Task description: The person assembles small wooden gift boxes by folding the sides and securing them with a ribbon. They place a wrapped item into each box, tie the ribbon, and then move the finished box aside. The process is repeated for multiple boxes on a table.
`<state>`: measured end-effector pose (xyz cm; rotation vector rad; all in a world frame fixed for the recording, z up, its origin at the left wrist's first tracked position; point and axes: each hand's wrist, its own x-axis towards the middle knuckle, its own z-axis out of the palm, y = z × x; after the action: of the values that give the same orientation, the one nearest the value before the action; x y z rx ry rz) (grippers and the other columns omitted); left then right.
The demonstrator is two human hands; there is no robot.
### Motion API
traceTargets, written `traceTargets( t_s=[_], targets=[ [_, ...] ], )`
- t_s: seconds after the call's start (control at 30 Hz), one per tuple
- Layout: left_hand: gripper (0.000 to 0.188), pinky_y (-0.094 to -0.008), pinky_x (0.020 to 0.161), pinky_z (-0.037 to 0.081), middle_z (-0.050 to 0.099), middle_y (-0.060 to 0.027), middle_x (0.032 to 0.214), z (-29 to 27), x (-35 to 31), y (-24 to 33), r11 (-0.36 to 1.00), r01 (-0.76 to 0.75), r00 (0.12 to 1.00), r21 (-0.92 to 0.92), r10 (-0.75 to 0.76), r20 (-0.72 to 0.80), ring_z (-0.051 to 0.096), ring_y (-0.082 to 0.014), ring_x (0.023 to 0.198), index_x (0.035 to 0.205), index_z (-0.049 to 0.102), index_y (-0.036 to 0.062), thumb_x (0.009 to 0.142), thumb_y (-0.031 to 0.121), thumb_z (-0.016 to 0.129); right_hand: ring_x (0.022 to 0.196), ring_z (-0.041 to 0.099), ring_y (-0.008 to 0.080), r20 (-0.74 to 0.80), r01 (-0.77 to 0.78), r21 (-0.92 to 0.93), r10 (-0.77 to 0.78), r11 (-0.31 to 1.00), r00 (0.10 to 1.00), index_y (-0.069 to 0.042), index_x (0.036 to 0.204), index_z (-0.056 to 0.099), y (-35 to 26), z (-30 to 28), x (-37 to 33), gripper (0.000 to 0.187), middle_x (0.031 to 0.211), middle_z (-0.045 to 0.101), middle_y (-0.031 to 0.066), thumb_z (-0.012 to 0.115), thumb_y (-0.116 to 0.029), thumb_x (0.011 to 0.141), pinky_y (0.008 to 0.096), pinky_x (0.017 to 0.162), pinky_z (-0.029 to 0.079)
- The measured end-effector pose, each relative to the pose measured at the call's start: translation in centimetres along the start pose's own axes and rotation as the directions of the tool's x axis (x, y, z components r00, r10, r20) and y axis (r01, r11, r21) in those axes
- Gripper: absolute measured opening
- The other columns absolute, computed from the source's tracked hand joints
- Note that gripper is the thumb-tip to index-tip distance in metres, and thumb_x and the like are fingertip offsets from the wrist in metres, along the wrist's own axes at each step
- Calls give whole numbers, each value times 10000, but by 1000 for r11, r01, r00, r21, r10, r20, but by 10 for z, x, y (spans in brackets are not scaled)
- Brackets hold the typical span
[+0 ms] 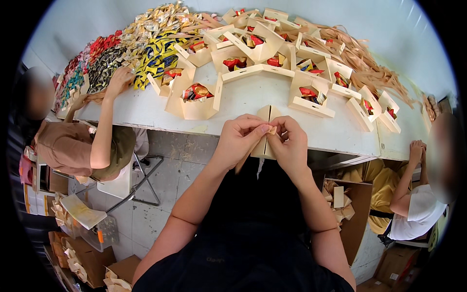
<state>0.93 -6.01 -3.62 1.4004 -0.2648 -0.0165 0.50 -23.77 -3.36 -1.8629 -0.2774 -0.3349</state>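
Note:
A small cream cardboard box (263, 114), its flaps folded together along a dark middle seam, sits between my hands at the table's near edge. A peach ribbon (272, 130) crosses its top, gathered where my fingers meet. My left hand (238, 138) pinches the ribbon from the left with thumb and forefinger. From the other side, my right hand (292, 146) also pinches it, with its fingers curled over the box's right side. Below the box hangs a thin, whitish translucent strip (260, 168). The exact form of the ribbon under my fingertips is hidden.
On the white table (243, 107), several open cream boxes (194, 104) hold wrapped sweets. Loose sweets (155, 53) are heaped at far left, peach ribbons (369, 63) at far right. One co-worker (73, 146) sits left, another (413, 204) right. A cardboard carton (357, 219) stands below.

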Motion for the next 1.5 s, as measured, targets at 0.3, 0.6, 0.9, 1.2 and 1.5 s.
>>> traceTargets(
  t_s=[0.3, 0.6, 0.9, 1.2, 1.5],
  targets=[
    [167, -262, 906, 572, 777, -62, 1090, 3, 0, 1, 993, 94, 995, -75, -91, 42, 707, -106, 985, 1168, 802, -38, 1033, 57, 775, 689, 582, 111, -76, 64, 51, -60, 997, 995, -29, 1100, 704, 8, 6, -6, 162, 850, 643, 50, 795, -34, 967, 272, 590, 488],
    [160, -293, 922, 579, 761, -82, 1085, -7, 5, 4, 991, 112, 990, -71, -106, 89, 715, -145, 1001, 1122, 837, -26, 980, 47, 834, 688, 595, 118, -19, 105, -17, -105, 994, 994, -27, 1048, 714, 12, -3, -1, 171, 873, 658, 57, 830, -18, 923, 264, 599, 487],
    [83, -286, 877, 547, 738, -36, 1018, -14, 10, -13, 953, 192, 981, -234, -183, 61, 678, -116, 947, 1030, 835, 9, 981, 76, 839, 759, 548, 10, 151, -208, 369, 162, 906, 975, -37, 1064, 730, 24, -6, 1, 119, 885, 675, -45, 808, -80, 986, 219, 655, 450],
    [149, -266, 861, 546, 743, -36, 1017, 5, 5, -26, 843, 259, 948, -471, -316, -44, 660, -102, 909, 1103, 737, 24, 1115, 159, 675, 892, 612, 56, -32, -162, 676, 249, 719, 968, -28, 1078, 707, 30, 9, -10, 117, 983, 706, -5, 678, -135, 1116, 232, 841, 504],
    [135, -258, 862, 536, 694, -42, 1068, 45, -12, -40, 857, -67, 937, -511, -122, -327, 638, -101, 924, 1115, 660, 23, 1149, 146, 614, 974, 591, 98, -189, -25, 812, 304, 582, 934, -59, 1048, 656, 29, 16, -26, 146, 1046, 660, 10, 609, -153, 1149, 268, 916, 478]
  ],
)
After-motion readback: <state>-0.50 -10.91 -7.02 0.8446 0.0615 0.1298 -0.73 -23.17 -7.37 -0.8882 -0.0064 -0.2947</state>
